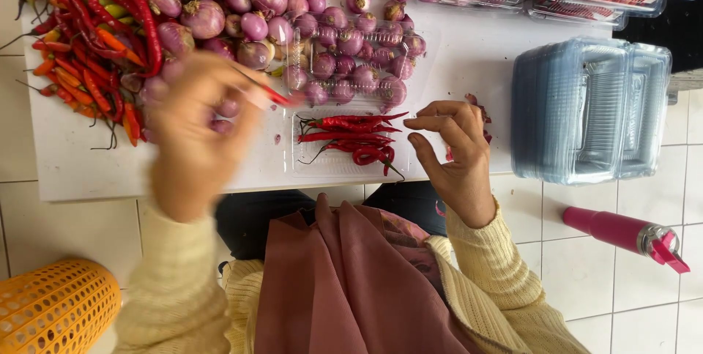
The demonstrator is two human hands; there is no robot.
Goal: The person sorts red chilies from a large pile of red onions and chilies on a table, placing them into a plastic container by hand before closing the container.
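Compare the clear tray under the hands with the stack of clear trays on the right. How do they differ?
The open tray lies singly, lid flat, between the hands; the tray stack is many nested together at the table's right edge. The open tray holds red chilies and, in its far half, shallots; the tray stack looks empty. Both are clear plastic.
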